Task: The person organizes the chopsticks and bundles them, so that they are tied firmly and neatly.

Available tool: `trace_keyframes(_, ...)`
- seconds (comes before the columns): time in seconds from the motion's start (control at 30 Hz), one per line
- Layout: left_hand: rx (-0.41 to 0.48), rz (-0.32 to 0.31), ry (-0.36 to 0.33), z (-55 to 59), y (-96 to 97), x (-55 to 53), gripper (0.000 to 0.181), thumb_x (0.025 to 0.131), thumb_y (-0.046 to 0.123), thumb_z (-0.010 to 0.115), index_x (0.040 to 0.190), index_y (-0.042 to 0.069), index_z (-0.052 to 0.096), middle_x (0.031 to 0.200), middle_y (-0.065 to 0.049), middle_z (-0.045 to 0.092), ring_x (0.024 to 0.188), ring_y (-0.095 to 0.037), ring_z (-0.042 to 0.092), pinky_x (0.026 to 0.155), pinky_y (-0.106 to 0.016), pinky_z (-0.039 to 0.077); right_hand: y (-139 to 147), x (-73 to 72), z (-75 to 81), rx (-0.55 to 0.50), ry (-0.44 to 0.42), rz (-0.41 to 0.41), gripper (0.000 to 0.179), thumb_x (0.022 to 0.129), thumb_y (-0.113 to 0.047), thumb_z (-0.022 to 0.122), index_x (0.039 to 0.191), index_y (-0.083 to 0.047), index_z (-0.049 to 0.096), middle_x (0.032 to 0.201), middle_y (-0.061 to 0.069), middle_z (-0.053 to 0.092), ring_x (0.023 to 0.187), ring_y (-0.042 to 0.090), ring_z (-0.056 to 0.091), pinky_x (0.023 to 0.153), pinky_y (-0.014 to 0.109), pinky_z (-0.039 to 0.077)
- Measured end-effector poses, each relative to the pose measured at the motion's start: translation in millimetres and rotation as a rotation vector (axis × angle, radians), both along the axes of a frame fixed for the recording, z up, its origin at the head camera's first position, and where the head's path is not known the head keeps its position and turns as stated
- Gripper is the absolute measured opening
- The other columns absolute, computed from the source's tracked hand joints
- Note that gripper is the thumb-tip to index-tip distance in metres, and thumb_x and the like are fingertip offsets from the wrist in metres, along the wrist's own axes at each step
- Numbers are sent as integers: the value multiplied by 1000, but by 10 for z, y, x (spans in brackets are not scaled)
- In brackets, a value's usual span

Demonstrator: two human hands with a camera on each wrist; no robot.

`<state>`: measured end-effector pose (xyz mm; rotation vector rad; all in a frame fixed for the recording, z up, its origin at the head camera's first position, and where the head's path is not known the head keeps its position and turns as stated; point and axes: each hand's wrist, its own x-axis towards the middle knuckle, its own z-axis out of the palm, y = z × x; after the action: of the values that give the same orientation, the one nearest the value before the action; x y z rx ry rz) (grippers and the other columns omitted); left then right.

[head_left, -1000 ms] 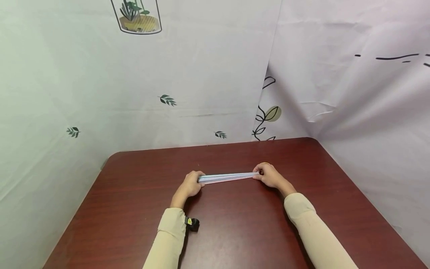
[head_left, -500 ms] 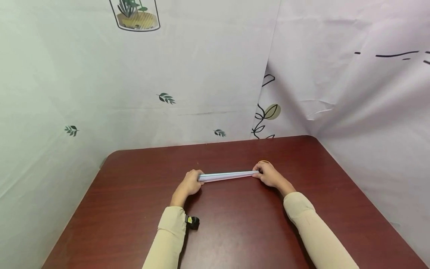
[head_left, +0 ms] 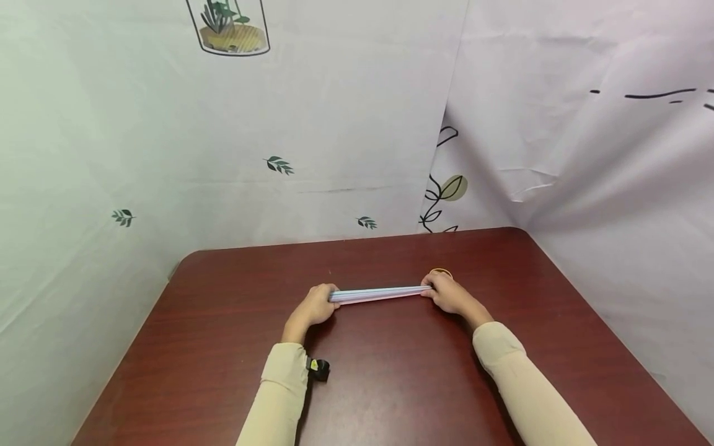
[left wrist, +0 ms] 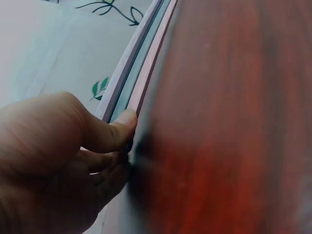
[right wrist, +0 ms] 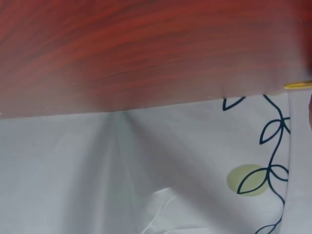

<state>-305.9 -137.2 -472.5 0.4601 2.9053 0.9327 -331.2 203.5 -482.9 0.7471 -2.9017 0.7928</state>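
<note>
A long, narrow stack of thin pastel strips or layers (head_left: pixel 379 295), seen edge-on, spans between both hands over the table. Lavender, teal and pink edges (left wrist: pixel 139 92) show in the left wrist view. The left hand (head_left: pixel 317 305) grips its thicker left end, thumb on the pink edge. At the tapered right end, the right hand (head_left: pixel 448 293) pinches it between thumb and fingers. Behind the right knuckles a thin yellow loop (head_left: pixel 442 270) shows, partly hidden by the hand. The right wrist view has only a sliver of the right hand at its right edge.
The dark red-brown wooden table (head_left: pixel 390 371) has rounded far corners. Pale cloth walls (head_left: pixel 334 124) with printed leaves rise close behind and beside it. A small black device (head_left: pixel 319 369) is strapped at the left sleeve.
Both hands keep their hold on the pastel stack almost in place. The right hand has shifted slightly, and more of the yellow loop shows behind it.
</note>
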Motion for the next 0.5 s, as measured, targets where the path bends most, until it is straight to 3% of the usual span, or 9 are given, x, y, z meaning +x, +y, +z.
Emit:
trace_keyframes(0.23,17,-25,-55,83,-32,57,18,91,2,66,108,-1,64,98,-10,68,89,-22,62,82,-41,50,11,32,85,-32,-53,54,12,94,-9,66,85,-9,58,79,-2,56,77,15,51,74,36,44)
trace_keyframes(0.5,216,-157,-141,72,-153,5,18,93,-3,61,112,-5,61,78,-5,63,65,-15,54,56,-27,46,63,35,149,-130,-151,88,6,94,-7,65,90,-4,63,75,-2,57,70,12,51,68,30,44)
